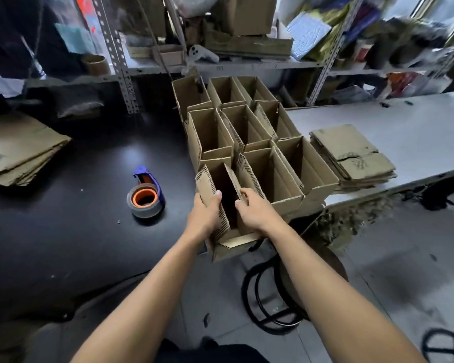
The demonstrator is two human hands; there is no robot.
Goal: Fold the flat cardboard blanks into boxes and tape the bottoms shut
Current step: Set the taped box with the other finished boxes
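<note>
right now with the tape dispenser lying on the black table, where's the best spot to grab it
Probably by the blue handle, coming from above on the far side. The tape dispenser lies flat on the black table with the handle sticking out away from the roll, so a grip there should clear the tape.

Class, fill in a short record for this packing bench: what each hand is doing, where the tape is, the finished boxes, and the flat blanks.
left hand: grips the left wall of the nearest box
right hand: grips that box's right wall
tape dispenser: lies on the dark table, untouched
finished boxes: upright, open tops, packed in rows
flat blanks: stacked on the white table
</note>
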